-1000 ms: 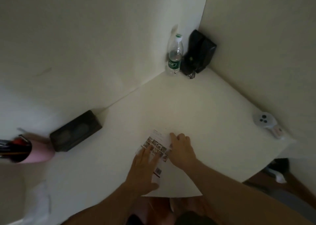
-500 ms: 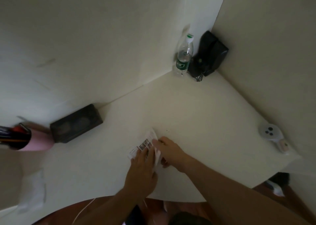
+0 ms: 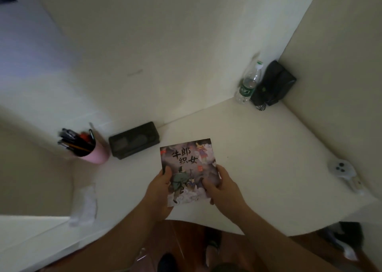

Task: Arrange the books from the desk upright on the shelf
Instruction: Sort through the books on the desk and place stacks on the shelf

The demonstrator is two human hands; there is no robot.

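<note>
White desk (image 3: 258, 147) set into a pale-walled corner, dimly lit; items listed from the near edge outward.

1. Book (image 3: 187, 169), thin, illustrated cover with Chinese title, face up toward the camera. Lifted above the near part of the desk, held by its lower half. Left hand (image 3: 159, 191) grips the lower left edge, thumb over the cover, fingers presumably behind. Right hand (image 3: 222, 186) grips the lower right edge likewise, thumb on the cover. Two-handed hold probably serves to square the volume and read its orientation before shelving upright. No shelf visible; its location cannot be told.

2. Crumpled clear wrapper (image 3: 83, 205), left, near the desk's edge.

3. Pale controller-like device (image 3: 342, 168), right edge, lying flat, well apart from the book.

4. Pink pen cup (image 3: 94, 154), left, filled with pens and pencils, upright.

5. Dark rectangular box (image 3: 134, 140), just beside the cup, against the back wall.

6. Water bottle (image 3: 249, 83), upright in the far corner, green label.

7. Black pouch (image 3: 275, 83), leaning in the corner, touching or nearly touching the bottle.
</note>
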